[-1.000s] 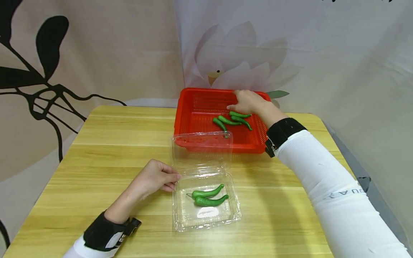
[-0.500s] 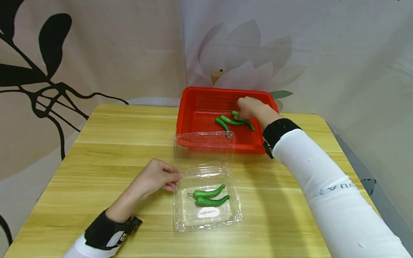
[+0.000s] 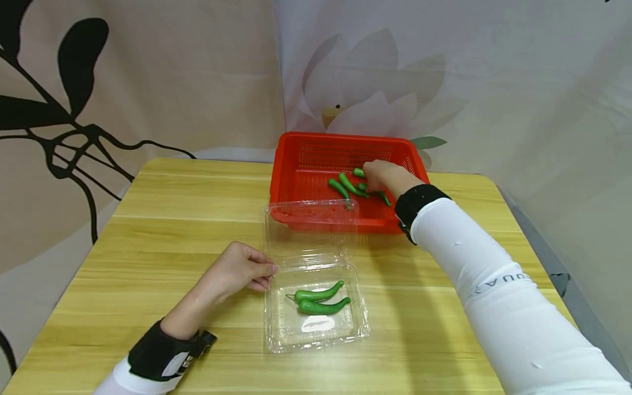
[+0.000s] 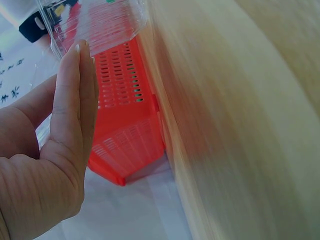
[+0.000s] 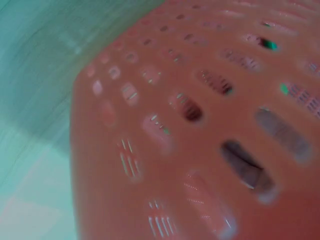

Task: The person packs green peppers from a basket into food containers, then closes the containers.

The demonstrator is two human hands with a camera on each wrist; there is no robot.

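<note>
Desk (image 3: pixel 148 263) extends below all fingers. Red basket (image 3: pixel 321 151) surrounds the fingers of the right hand (image 3: pixel 387 176); fingertips hidden, grasp cannot be told. Clear container (image 3: pixel 286 332), lid open, lies right of the left hand (image 3: pixel 241 269), whose fingers pinch its edge. Two green peppers (image 3: pixel 323 308) lie inside, right of those fingers; basket peppers (image 3: pixel 351 186) lie beside and beneath the right fingers.

At least six green peppers (image 3: pixel 323 308), one red basket (image 3: pixel 345 137), one clear container (image 3: pixel 318 344)
Two peppers lie in the container; at least four show in the basket, the exact number there hidden. Also visible are two hands (image 3: pixel 241 269), two black wristbands (image 3: pixel 160 351) and one tabletop (image 3: pixel 197 219).
</note>
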